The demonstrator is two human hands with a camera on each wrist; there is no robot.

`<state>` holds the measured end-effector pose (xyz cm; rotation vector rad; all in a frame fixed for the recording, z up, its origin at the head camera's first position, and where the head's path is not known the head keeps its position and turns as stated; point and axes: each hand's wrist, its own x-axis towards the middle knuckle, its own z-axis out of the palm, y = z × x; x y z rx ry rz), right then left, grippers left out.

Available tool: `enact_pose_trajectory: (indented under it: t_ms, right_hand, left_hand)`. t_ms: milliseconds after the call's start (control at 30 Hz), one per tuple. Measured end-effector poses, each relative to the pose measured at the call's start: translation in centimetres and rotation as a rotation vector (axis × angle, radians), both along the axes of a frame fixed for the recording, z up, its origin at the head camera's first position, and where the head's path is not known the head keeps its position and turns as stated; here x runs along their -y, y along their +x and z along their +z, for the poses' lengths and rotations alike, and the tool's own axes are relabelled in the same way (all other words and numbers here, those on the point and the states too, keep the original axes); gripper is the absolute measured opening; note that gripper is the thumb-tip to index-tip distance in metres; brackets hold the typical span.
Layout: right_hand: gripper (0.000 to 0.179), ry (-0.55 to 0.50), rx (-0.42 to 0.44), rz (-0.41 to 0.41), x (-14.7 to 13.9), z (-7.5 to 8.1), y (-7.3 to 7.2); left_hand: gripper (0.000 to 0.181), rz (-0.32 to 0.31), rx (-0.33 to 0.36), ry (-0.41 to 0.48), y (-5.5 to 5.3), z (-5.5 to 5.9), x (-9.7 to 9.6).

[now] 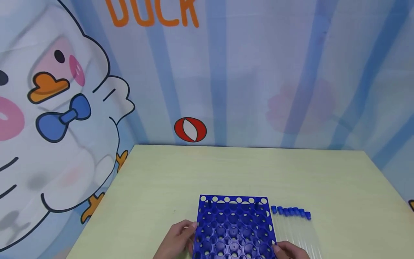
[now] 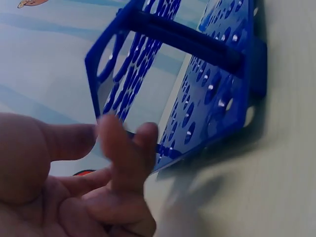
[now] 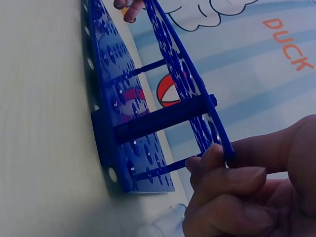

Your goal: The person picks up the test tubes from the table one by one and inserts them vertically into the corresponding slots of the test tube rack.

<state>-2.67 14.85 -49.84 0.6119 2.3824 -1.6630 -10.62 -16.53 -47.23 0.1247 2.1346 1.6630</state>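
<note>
A blue test tube rack stands on the table, its top plate full of round holes, its near edge cut off by the frame. My left hand holds its left edge; in the left wrist view the thumb and fingers meet at a corner of the upper plate. On the opposite side my right hand pinches the upper plate's edge, with curled fingers below it in the right wrist view. To the rack's right lie several clear test tubes with blue caps, side by side.
The pale table reaches back to a printed cloth backdrop with a duck figure at the left. Posts join the rack's upper and lower plates.
</note>
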Motion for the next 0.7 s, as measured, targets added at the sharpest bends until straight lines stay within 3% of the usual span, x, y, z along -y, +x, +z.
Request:
enact_pose_trajectory:
  t_ms: [133,367,467,600,700]
  right_hand:
    - [0.041,0.009,-0.062,-0.063,-0.1,-0.6,0.9]
    - [0.094,-0.024,-0.120,-0.106,-0.7,-0.9,1.7]
    - [0.081,-0.032,-0.103,-0.123,-0.8,-0.8,1.7]
    - [0.044,-0.058,-0.073,-0.107,-0.7,-0.8,1.6]
    - [0.043,-0.069,-0.069,-0.075,-0.8,-0.9,1.6]
  left_hand:
    - [0.037,-0.003,-0.020,0.063,-0.1,-0.1,-0.5]
    - [0.033,-0.001,0.013,0.136,-0.1,-0.3,-1.3]
    - [0.033,0.008,0.013,0.148,0.1,-0.8,-1.2]
    - [0.033,0.030,0.011,0.182,0.4,-1.6,-0.9]
    - [0.034,0.033,0.044,0.244,0.6,-2.0,-0.6]
